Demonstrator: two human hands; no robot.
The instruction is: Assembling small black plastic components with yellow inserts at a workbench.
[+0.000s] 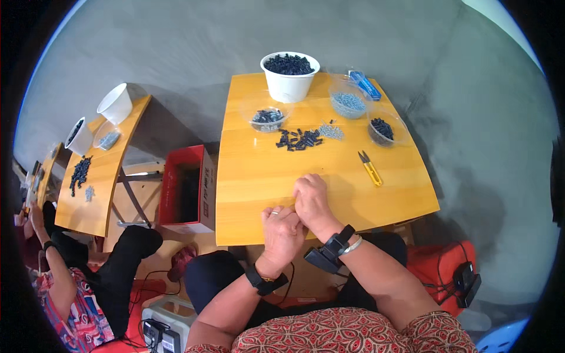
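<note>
My left hand (281, 230) and my right hand (312, 200) rest together at the near edge of a yellow wooden table (253, 182), fingers curled and touching. Whatever sits between the fingers is too small to make out. Farther back lies a loose pile of small dark parts (299, 140) beside a few silvery screws (331, 132). A yellow-handled snipper (371, 169) lies to the right of my hands.
At the table's far edge stand a white bucket of dark parts (289, 75), clear bowls of dark parts (268, 117) (382, 130) and screws (348, 103), and a blue packet (365, 85). A red box (188, 188) stands left. Another person (70, 282) sits at a second table (97, 170).
</note>
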